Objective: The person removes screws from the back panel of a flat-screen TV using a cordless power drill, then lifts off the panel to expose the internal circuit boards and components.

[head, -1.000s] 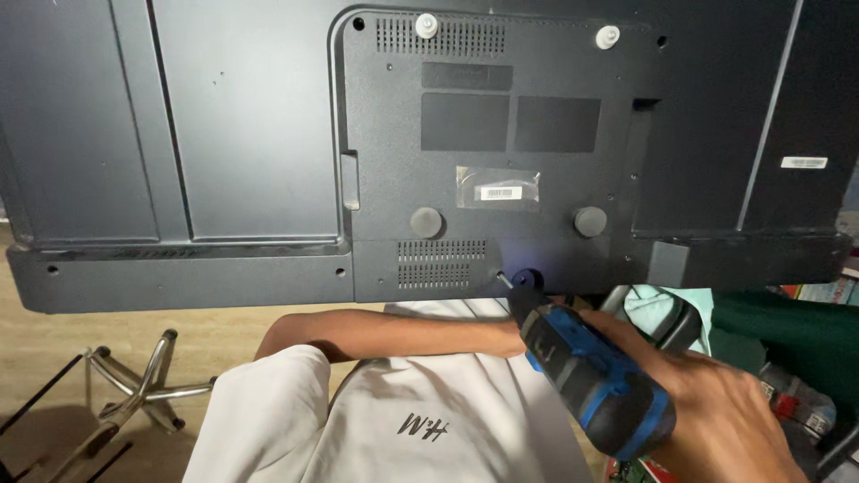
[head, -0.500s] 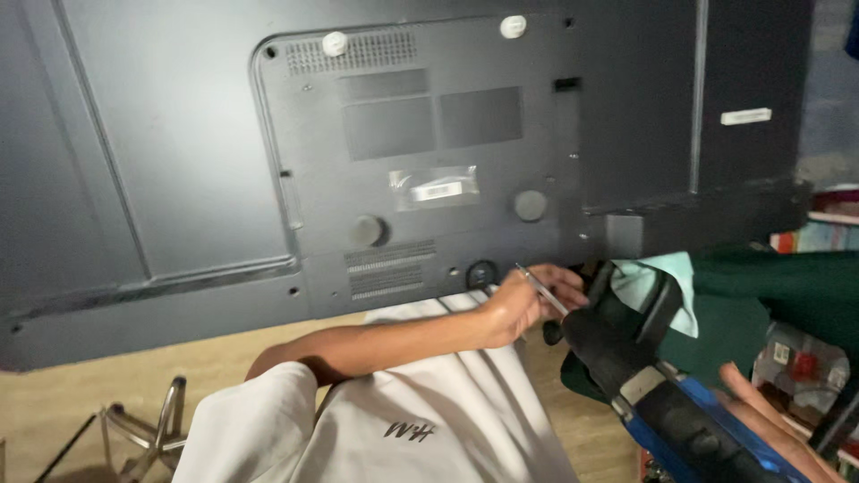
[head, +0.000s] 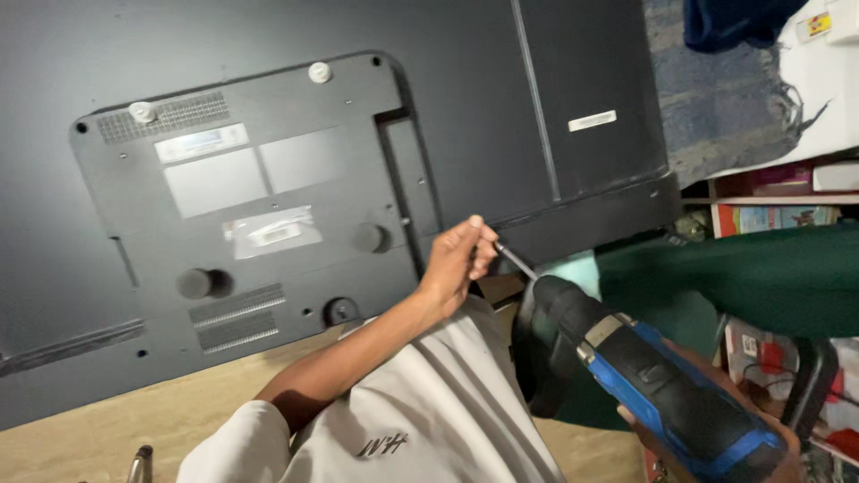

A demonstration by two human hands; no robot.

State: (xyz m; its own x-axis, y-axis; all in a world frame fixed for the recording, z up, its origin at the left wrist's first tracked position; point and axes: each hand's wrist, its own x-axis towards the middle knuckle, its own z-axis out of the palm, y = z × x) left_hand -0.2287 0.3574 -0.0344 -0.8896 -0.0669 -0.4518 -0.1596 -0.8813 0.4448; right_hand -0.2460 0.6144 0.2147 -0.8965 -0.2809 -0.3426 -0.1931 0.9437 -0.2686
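The left hand (head: 456, 259) sits near centre, fingers pinched together on the tip of the driver bit (head: 516, 262), steadying it just beside the dark back panel of the flat television (head: 295, 179). The right hand (head: 716, 447), at about 5 o'clock and mostly hidden, is wrapped around the grip of the blue and black cordless drill (head: 644, 376), whose nose points toward 10 o'clock. The television lies face down on a light wooden bench (head: 116, 420), its raised rear cover filling the 9 to 12 o'clock area. At 3 o'clock sit a green cloth (head: 761, 277) and cluttered shelves (head: 778, 197).
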